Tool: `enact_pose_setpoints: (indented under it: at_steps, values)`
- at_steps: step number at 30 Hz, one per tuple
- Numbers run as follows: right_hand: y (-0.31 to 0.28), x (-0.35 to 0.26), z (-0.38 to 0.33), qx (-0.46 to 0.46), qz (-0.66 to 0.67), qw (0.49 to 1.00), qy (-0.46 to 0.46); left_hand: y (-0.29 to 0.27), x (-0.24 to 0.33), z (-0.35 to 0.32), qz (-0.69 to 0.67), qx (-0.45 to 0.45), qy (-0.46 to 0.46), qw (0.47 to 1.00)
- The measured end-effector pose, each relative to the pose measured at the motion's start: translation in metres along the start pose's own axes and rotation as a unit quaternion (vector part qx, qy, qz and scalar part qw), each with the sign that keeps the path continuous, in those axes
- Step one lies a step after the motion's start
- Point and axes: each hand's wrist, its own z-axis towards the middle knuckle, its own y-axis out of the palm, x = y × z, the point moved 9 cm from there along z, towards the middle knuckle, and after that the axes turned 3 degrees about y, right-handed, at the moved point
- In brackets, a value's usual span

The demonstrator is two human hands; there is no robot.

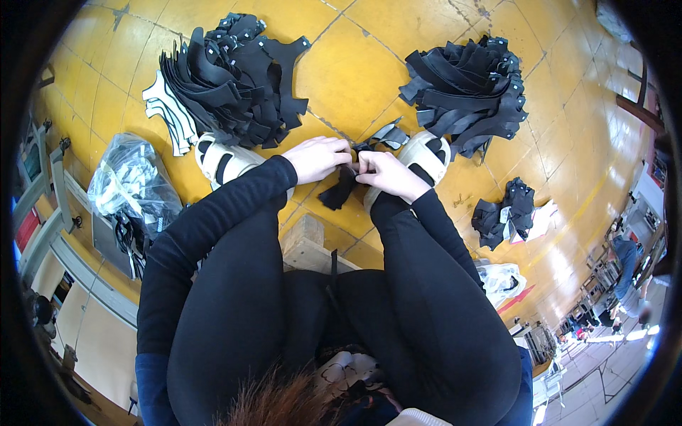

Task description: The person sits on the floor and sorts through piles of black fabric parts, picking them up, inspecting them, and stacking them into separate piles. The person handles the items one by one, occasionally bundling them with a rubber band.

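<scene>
Between my shoes, both hands meet low over the floor with their fingers bent and pinched together. My left hand [319,158] and my right hand [387,175] grip a small bunch of black fabric pieces [339,191], which hangs down between them. Just beyond my fingers, a grey and black strip bundle [388,135] lies beside my right shoe [427,157]. Farther out sit two big heaps of cut black fabric pieces, the left heap [231,82] and the right heap [472,92]. White cut pieces [169,112] lie along the left heap's edge.
A clear plastic bag [136,181] of pieces stands at left, near a metal frame [60,184]. At right lie a smaller black fabric pile [508,213] and another plastic bag [501,280]. A wooden stool [305,240] is under me. Machines and people are far right.
</scene>
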Motion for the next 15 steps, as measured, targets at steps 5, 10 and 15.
enact_pose_setpoints:
  at_steps: [5, 10, 15]
  values:
    - [-0.004, 0.014, -0.001, -0.024, 0.096, 0.994, 0.043, 0.007, -0.006, -0.001, -0.039, -0.057, -0.033, 0.997]
    - [-0.009, 0.014, 0.005, 0.058, 0.225, 0.973, 0.015, -0.005, 0.004, -0.001, -0.07, -0.036, -0.007, 0.997]
    - [-0.009, 0.002, 0.0, 0.087, 0.132, 0.987, 0.01, 0.004, -0.011, -0.004, -0.111, -0.073, -0.12, 0.984]
